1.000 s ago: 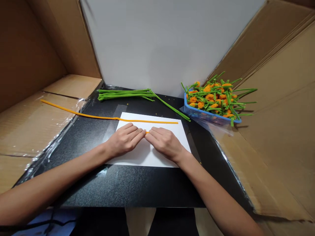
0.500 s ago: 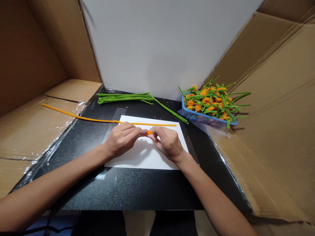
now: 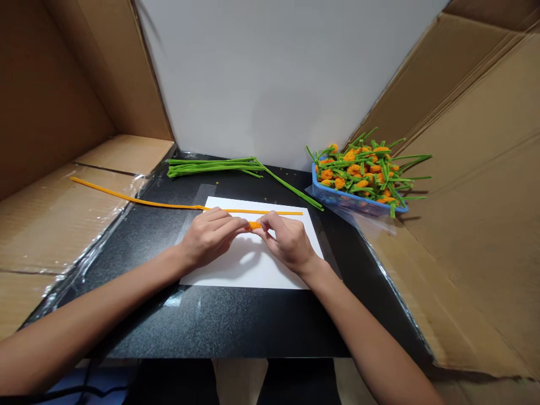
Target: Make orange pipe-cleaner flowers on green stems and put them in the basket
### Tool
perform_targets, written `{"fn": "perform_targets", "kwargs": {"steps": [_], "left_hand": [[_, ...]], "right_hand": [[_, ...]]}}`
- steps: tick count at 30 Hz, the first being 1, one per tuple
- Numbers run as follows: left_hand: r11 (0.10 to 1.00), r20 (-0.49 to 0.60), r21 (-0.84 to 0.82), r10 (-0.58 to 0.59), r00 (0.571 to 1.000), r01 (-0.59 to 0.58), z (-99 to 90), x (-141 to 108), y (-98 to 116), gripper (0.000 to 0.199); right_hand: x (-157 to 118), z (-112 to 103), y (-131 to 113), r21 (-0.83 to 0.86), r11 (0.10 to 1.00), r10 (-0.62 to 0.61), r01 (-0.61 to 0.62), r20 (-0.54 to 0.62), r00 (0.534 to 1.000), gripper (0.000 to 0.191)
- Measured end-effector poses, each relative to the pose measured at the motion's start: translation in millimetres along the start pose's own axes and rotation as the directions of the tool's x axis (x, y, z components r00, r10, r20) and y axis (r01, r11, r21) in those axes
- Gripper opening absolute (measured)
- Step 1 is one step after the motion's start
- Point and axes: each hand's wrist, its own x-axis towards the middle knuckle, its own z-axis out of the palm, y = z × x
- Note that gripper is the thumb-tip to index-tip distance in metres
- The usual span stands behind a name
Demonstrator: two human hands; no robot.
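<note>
Above the white sheet [image 3: 248,264], a small coiled orange piece [image 3: 253,225] is pinched between both hands. My left hand [image 3: 213,233] is closed on its left end. Fingertips of my right hand [image 3: 287,236] grip its right end. Much of the piece is hidden by the fingers. Just beyond the hands, a long orange fuzzy stem [image 3: 164,205] lies across the table and over the sheet's far edge.
Several green stems [image 3: 211,167] lie at the back of the black table [image 3: 139,259]; some angle right. A blue basket [image 3: 354,201] at the back right holds many orange and green pieces. Cardboard walls [image 3: 472,185] and a white panel [image 3: 270,73] enclose the table.
More of the orange piece shows between the fingertips. The right fingers have shifted slightly; the left hand has barely moved.
</note>
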Motion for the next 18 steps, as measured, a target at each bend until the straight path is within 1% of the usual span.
{"fn": "perform_targets", "kwargs": {"steps": [2, 7, 12, 15, 18], "left_hand": [[1.000, -0.003, -0.002, -0.001, 1.000, 0.001, 0.5, -0.9, -0.2, 0.004], [1.000, 0.015, -0.006, 0.000, 1.000, 0.000, -0.6, -1.7, -0.9, 0.008], [0.999, 0.049, 0.025, 0.040, 0.998, -0.042, -0.7, -2.5, -1.9, 0.010], [0.999, 0.051, 0.037, 0.029, 0.998, -0.031, 0.1, -3.6, -2.4, 0.008], [0.999, 0.050, 0.035, 0.029, 0.998, -0.031, 0.6, -4.2, -2.2, 0.009]], "right_hand": [[0.4, 0.0, -0.2, 0.006, 1.000, -0.001, 0.001, -0.006, 1.000, 0.016], [0.5, 1.1, -0.8, 0.011, 1.000, 0.007, -0.007, -0.015, 1.000, 0.015], [-0.1, 2.7, -0.7, -0.008, 1.000, -0.027, 0.027, 0.006, 1.000, 0.014], [-0.2, 3.1, -0.3, -0.017, 0.999, -0.038, 0.038, 0.015, 0.999, 0.015], [-0.8, 3.7, 0.5, -0.027, 0.999, -0.041, 0.042, 0.033, 0.999, 0.015]]}}
